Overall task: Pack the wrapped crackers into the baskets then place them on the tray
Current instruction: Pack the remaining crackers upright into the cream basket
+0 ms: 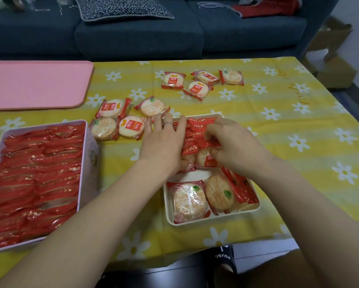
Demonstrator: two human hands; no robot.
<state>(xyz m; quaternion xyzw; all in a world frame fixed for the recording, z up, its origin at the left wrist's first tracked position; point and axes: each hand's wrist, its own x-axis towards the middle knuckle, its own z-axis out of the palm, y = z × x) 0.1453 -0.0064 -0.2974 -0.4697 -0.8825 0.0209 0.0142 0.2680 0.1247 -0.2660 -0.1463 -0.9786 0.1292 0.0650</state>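
Cream basket [213, 220] on tabletop [278, 142], half packed: red packs [197, 134] on edge at far end, two flat crackers [190, 201] at near end. Left hand [164, 142], fingers straight, presses against row's left side. Right hand [232, 142], fingers curled, pinches pack in row. Pink-walled basket [90, 142] to left, full of red packs. Pink tray [37, 84] at far left. Loose crackers [120, 119] lie beyond hands, more [201, 82] farther back.

loose crackers [120, 119] crowd tray [39, 84] approach
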